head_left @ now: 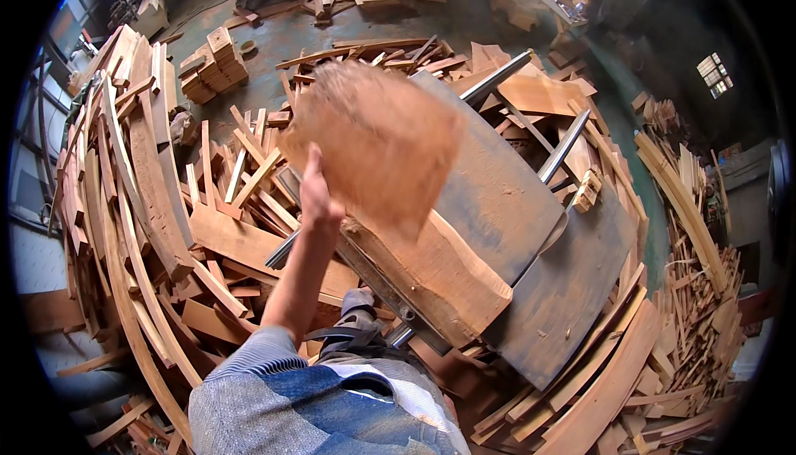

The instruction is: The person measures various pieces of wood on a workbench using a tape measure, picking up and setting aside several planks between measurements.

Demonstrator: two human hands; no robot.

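Teal floor (274,45) runs behind and to the right of your workplace, with offcuts (240,161) heaped around the table (497,181), too many to count. Your left hand (319,194) is closed around the left edge of one board (373,140), thumb on the side toward you; motion blurs the board, which hangs above the table. You cannot tell how the right hand is set, since it is out of sight. One second plank (439,273) lies along the table's near left edge, its right end reaching about the seam between two grey plates. Two metal bars (564,144) jut past the far right edge, and one small wood block (589,190) sits near them. Bare plate surface gives you open room right of the plank.
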